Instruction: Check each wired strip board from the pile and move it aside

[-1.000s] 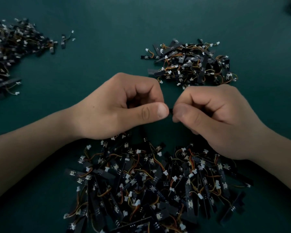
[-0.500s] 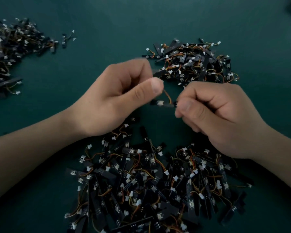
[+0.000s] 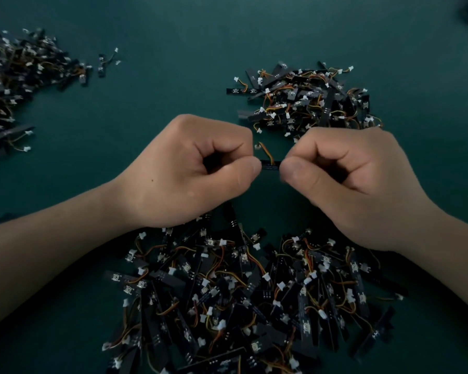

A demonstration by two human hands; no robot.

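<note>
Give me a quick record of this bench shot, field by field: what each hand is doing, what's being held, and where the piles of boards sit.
left hand: pinches the left end of the strip board
right hand: pinches the board's right end
held board: level between the thumbs; its wire curls up to a white connector
near pile: below the hands, closest to the camera
far pile: beyond the right hand
left pile: far left edge
surface: dark green table
</note>
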